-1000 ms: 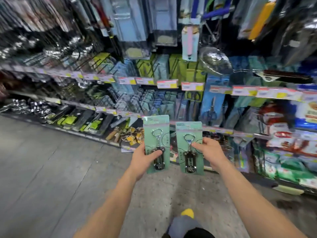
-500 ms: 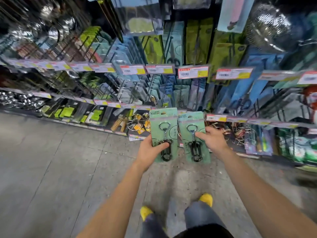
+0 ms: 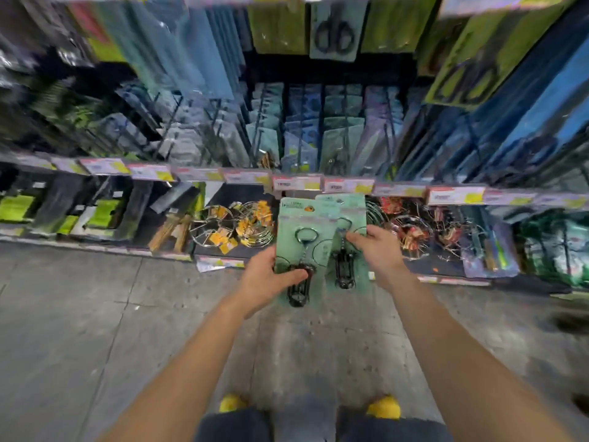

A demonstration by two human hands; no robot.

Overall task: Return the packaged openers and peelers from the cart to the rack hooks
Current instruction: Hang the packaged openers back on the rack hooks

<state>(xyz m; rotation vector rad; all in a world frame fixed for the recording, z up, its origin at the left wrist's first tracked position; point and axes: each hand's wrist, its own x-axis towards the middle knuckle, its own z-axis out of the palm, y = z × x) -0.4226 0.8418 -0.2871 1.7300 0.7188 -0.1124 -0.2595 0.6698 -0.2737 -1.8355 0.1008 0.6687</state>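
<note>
Beyond the two hands, the bottom shelf (image 3: 169,254) holds heaps of wire coils with orange tags (image 3: 229,224) to the left of the grip and more tangled wire pieces (image 3: 411,234) to the right of it, with a few wooden-handled tools (image 3: 172,231) further left. Above the price label strip (image 3: 296,183), rows of rack hooks carry blurred carded packs (image 3: 341,138), and higher still hangs a scissors pack (image 3: 334,33). The left hand (image 3: 267,279) clamps the left opener card (image 3: 294,218), thumb laid across the dark body of its opener (image 3: 299,282) and fingers behind the card. The right hand (image 3: 379,250) pinches the right opener card (image 3: 357,266) at its right edge, level with the ring handle. Both green cards are held in the air just short of the shelf, side by side with their inner edges overlapping. Each stands lengthwise, its top end pointing up towards the label strip, ring handle uppermost and dark body nearest the wrist.
</note>
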